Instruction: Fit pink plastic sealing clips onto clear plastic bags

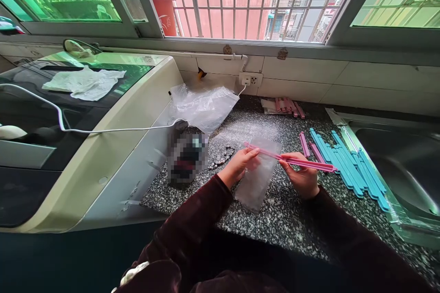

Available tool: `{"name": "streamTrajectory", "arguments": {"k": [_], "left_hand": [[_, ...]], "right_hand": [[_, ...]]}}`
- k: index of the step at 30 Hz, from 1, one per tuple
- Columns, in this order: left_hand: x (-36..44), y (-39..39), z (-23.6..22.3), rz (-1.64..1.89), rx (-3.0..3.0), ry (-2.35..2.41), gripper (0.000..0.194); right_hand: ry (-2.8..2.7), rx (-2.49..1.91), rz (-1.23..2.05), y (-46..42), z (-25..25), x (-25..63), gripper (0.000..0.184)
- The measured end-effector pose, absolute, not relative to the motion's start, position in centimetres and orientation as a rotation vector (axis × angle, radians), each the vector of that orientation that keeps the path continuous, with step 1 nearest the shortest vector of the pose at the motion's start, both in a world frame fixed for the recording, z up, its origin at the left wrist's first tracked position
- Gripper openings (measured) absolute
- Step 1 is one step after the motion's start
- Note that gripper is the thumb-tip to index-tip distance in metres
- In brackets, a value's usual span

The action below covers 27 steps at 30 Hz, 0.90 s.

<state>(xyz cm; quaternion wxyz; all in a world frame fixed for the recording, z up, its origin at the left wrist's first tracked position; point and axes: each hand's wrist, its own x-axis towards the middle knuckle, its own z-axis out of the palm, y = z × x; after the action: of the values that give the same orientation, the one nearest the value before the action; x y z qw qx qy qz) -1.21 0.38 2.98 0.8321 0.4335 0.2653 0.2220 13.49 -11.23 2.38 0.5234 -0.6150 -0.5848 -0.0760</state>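
A clear plastic bag [258, 183] hangs over the counter from my hands, with a long pink bag sealing clip [266, 151] lying across its upper part. My left hand [239, 165] is closed on the clip's left part, at the bag's left side. My right hand [302, 176] pinches the clip near the bag's right edge. A darker pink length of it sticks out to the right, over several blue clips [343, 169]. Two loose pink clips [304, 144] lie just beyond my right hand. Whether the clip's two strips are joined is hidden by my fingers.
A steel sink [398, 155] is on the right. Packaged pink clips [288, 106] lie near the wall. To the left are a bracelet-like string of beads [222, 158], a blurred-out object [187, 160], a crumpled plastic bag [209, 105] and a washing machine [113, 137] with a white cable [113, 130].
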Motion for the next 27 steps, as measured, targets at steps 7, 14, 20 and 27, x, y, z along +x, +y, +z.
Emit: {"name": "streamTrajectory", "arguments": {"k": [7,14,20,27], "left_hand": [[-1.2,0.65,2.89,0.495,0.803,0.561,0.042],[-1.19,0.6,2.85,0.51,0.828,0.564,0.037],[-1.07,0.49,2.74,0.554,0.795,0.572,0.03],[-0.91,0.62,2.86,0.655,0.706,0.618,0.025]], "right_hand": [[-1.391,-1.463,-0.142,-11.21,2.2,13.45,0.009],[-1.407,-1.455,-0.108,-11.2,2.03,13.47,0.01],[-1.456,-1.475,-0.098,-11.21,2.32,13.39,0.009],[-1.481,-1.486,-0.123,-11.32,2.61,14.0,0.031]]}}
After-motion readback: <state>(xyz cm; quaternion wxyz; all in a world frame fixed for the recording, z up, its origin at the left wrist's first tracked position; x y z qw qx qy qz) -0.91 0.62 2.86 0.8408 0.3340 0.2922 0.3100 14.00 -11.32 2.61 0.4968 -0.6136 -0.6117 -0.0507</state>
